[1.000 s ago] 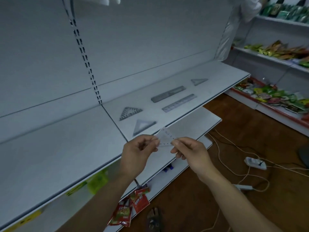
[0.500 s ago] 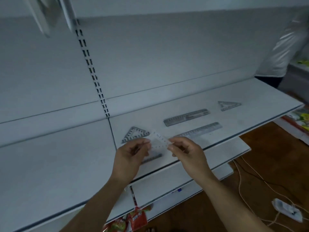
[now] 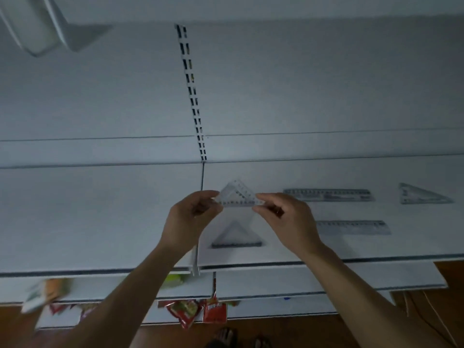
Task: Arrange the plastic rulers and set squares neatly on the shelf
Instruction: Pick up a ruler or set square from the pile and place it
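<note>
Holding a clear set square (image 3: 238,195) by its two lower corners is the step in hand, head view (only view given). The left hand (image 3: 190,217) pinches the left corner w/ thumb and fingers (image 3: 213,197); the right hand (image 3: 283,217) does the same at the right corner. Both pairs are narrow and closed on the plastic. The piece sits apex up, long edge roughly level, over the back-left part of the right-hand shelf (image 3: 100,217) panel, just right of the slotted upright (image 3: 192,96). Can't tell if it touches the surface yet.

Already lying flat:
- a second set square (image 3: 236,237), directly in front of the held one, apex also pointing to the back
- an upper ruler (image 3: 327,195) and a lower ruler (image 3: 351,227) to the right, approx parallel, lower one offset further right
- a third set square (image 3: 421,195) at the far right

Snack packets (image 3: 198,312) hang below, near the floor (image 3: 301,332).

Doing it well, IMO:
- Lower the piece flat, long edge parallel to the shelf front, lined up w/ the second set square.
- Keep it level w/ the upper ruler's row so the back line reads straight.
- Set the long edge down first, then let the apex drop. Thin plastic prob skids on the painted metal, so release both corners together and don't flick.
- Leave a clear gap to the seam by the upright.
- Afterwards the lower ruler likely needs nudging left to match.
</note>
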{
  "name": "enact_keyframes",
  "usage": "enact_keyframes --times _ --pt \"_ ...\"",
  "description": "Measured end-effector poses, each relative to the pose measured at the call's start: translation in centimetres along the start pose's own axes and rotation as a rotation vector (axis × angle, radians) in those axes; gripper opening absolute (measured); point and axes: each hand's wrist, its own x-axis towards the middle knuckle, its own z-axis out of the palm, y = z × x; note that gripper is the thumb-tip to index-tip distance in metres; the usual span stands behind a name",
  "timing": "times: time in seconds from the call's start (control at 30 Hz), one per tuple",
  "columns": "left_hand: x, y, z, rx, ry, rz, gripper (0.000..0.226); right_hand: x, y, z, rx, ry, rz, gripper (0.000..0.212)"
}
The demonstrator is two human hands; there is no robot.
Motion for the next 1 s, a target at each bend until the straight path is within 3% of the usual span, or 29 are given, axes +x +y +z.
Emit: enact_keyframes --times 0.17,0.33,0.57,0.8,1.0 --pt "2.0 -1.0 -0.5 0.161 0.07 0.03 0.02 2.2 0.7 1.2 -0.126 -0.077 -0.02 0.018" --pt "4.0 -2.3 -0.5 0.339 0.096 0.205 0.02 3.7 1.8 1.8 -0.221 -0.115 -0.026 0.024" --pt "4.2 -4.0 -0.4 0.496 0.074 0.19 0.021 3.9 2.5 2.0 -0.367 -0.186 -0.087 0.019" --pt "4.5 -4.5 -0.5 0.55 0.058 0.196 0.024 4.0 2.6 2.3 -0.392 -0.295 -0.043 0.019" --pt "4.4 -4.7 -0.5 0.59 0.046 0.196 0.029 3.9 2.7 2.3 -0.358 -0.289 -0.02 0.019"
